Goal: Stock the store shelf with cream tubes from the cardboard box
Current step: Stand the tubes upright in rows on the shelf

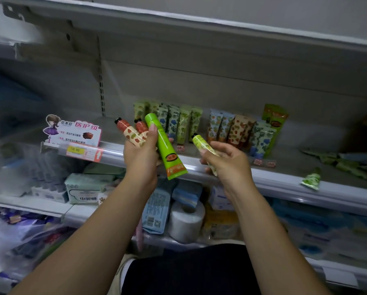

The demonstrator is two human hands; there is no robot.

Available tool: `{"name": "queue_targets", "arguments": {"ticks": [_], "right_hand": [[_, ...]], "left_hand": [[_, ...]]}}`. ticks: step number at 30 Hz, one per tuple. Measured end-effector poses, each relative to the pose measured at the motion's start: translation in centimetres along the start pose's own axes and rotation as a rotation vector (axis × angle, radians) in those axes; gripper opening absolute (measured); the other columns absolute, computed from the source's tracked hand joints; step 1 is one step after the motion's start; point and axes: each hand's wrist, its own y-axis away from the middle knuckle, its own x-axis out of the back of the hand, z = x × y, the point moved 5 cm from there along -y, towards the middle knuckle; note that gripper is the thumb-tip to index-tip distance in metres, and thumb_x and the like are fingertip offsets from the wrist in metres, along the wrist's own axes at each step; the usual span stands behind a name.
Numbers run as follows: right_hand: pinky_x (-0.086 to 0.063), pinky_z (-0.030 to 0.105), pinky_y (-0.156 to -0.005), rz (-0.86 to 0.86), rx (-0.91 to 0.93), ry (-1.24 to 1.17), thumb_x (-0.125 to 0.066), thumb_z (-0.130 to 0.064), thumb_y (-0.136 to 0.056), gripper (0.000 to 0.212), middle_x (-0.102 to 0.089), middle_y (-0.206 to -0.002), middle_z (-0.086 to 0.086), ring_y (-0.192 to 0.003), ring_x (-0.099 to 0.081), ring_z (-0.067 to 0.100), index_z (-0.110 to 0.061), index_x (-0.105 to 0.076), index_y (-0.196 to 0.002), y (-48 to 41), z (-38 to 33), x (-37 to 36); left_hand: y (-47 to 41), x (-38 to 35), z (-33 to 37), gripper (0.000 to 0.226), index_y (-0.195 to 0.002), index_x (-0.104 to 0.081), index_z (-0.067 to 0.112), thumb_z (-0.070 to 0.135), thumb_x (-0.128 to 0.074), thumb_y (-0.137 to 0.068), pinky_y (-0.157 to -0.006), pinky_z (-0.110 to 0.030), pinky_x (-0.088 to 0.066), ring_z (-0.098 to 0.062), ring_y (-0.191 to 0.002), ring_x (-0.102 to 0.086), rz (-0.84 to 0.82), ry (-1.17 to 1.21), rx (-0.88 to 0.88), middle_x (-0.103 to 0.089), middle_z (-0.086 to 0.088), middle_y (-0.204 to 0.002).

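My left hand [143, 155] grips three cream tubes in front of the shelf: a long bright green tube [164, 145] and two short red-patterned tubes [129, 132]. My right hand [228, 161] holds one small yellow-green tube [202, 143], cap pointing up and left. Both hands hover just before the shelf edge [284, 182]. Upright rows of cream tubes [178, 122] stand at the back of the shelf, with more [242, 130] to their right. The cardboard box is not in view.
A small green tube [311, 180] lies at the shelf edge on the right, with several tubes [348, 165] lying flat behind it. A pink promo sign [76, 133] and a price tag [82, 151] sit at the left. Tissue packs and a paper roll [185, 220] fill the shelf below.
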Motion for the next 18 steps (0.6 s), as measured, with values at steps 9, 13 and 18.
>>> {"name": "queue_targets", "arguments": {"ticks": [9,13,18], "right_hand": [[-0.052,0.023,-0.066,0.201,-0.012,-0.143,-0.088,-0.017,-0.074,0.044,-0.07,-0.09,0.002,-0.074,-0.064,0.011,-0.003,-0.068,-0.111,-5.4,-0.4,-1.5],[-0.048,0.023,-0.063,0.166,0.072,-0.118,-0.083,-0.022,-0.081,0.032,-0.071,-0.086,0.003,-0.07,-0.06,0.01,-0.002,-0.069,-0.102,-6.9,-0.7,-2.9],[-0.051,0.026,-0.068,0.1,0.2,-0.045,-0.078,-0.022,-0.086,0.016,-0.073,-0.08,0.0,-0.071,-0.065,0.01,-0.009,-0.07,-0.091,-6.8,-0.1,-4.5]], "left_hand": [[-3.7,-1.9,1.4,0.032,-0.111,-0.048,0.025,0.042,-0.069,-0.095,-0.06,-0.008,-0.047,0.009,-0.074,-0.062,0.227,-0.152,-0.254,-0.062,0.013,-0.094],[-5.0,-1.5,0.2,0.033,-0.119,-0.049,0.022,0.036,-0.069,-0.096,-0.061,-0.008,-0.049,0.009,-0.073,-0.064,0.265,-0.147,-0.3,-0.063,0.012,-0.096],[-5.7,-0.1,-0.7,0.036,-0.119,-0.052,0.022,0.037,-0.073,-0.093,-0.07,-0.016,-0.056,0.007,-0.078,-0.068,0.35,-0.047,-0.333,-0.068,0.01,-0.1]]}}
